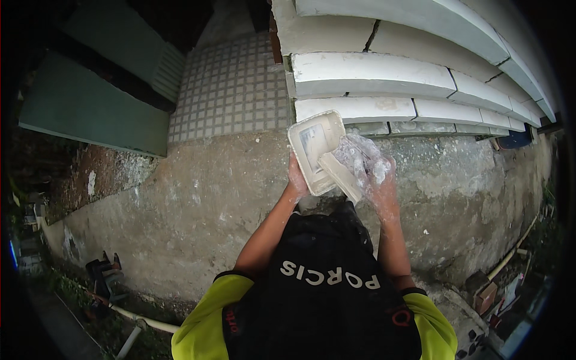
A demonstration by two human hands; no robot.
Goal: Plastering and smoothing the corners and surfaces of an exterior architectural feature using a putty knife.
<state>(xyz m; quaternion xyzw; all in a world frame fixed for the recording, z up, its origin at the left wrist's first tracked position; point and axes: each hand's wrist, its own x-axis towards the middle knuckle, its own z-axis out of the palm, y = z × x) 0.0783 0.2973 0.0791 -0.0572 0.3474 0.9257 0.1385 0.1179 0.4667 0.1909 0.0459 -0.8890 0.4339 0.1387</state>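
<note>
My left hand (296, 175) grips a rectangular off-white plastic tub (295, 144) by its left side, tilted in front of my body. Pale, smeared residue coats the tub's inside. My right hand (377, 174) is thickly covered in white paste. It is closed on a flat off-white scraper-like piece (339, 175), whose flat end lies over the tub's lower right edge. The paste hides part of the right fingers, and the exact kind of the flat piece is hard to make out.
White-painted steps or ledges (366, 75) rise ahead on the right. Patterned tiles (228, 84) lie ahead, beside a green panel (90, 105) on the left. Worn concrete (198, 204) surrounds me. A pale pipe (144, 321) runs lower left; debris (485, 297) lies lower right.
</note>
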